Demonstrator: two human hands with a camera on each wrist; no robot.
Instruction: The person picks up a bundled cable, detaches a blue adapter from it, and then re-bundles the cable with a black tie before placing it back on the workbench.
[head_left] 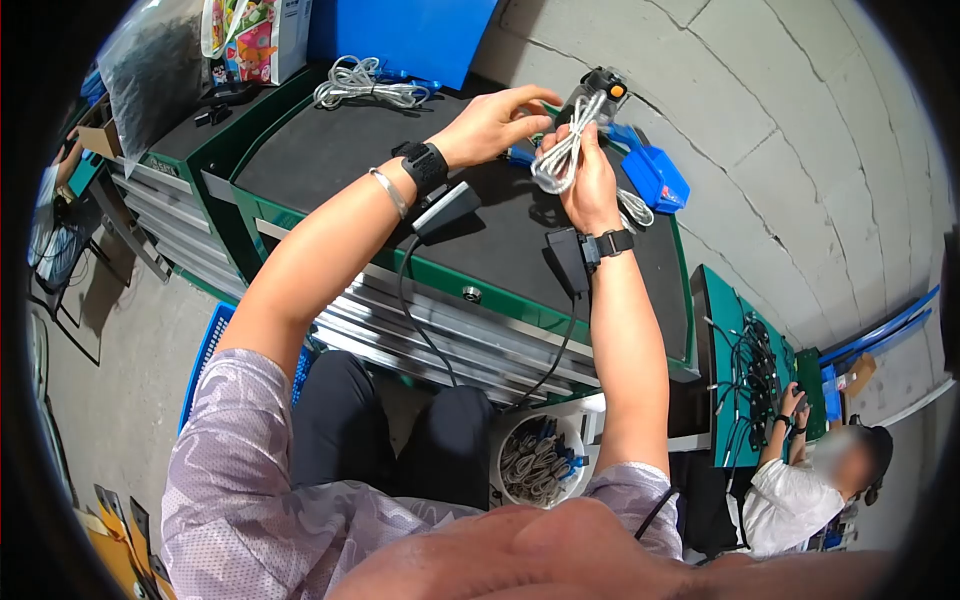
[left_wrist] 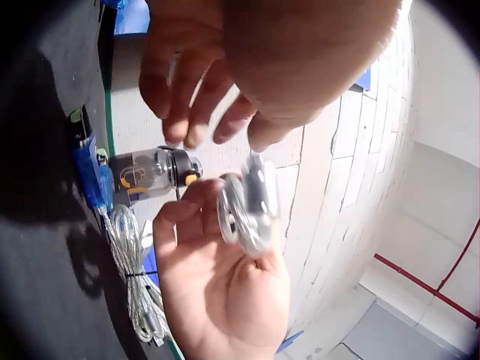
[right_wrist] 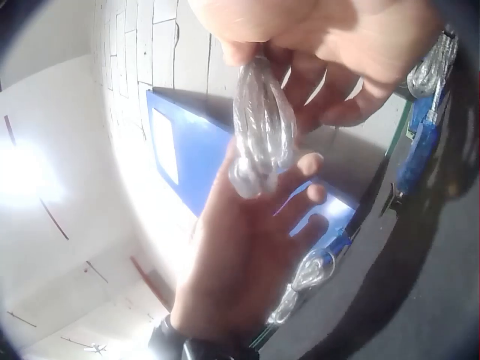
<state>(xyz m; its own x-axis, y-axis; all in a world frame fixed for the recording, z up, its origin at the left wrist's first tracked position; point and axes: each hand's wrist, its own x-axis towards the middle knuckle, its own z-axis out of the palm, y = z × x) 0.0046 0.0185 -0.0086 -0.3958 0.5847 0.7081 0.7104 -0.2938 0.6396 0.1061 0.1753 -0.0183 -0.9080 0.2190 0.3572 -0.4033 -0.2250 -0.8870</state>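
Note:
A coiled clear-silver cable [head_left: 565,155] is held by the right hand [head_left: 592,185] above the dark mat, its loops pinched near the thumb. In the right wrist view, the cable bundle [right_wrist: 262,124] hangs from the right hand [right_wrist: 322,45]. Close to it, the left hand [head_left: 490,128] has its fingers loosely bent and grips nothing. The left wrist view has the left hand [left_wrist: 202,75] above the slightly blurred bundle [left_wrist: 247,210], apart from it, and the right hand's palm [left_wrist: 225,292] below.
More coiled cables [head_left: 360,85] lie at the mat's back left, others [head_left: 635,208] at its right beside a blue bin [head_left: 655,178]. A bottle [left_wrist: 142,174] stands behind. Below the bench is a bucket of cables [head_left: 540,465]. Another person [head_left: 800,505] sits at the right.

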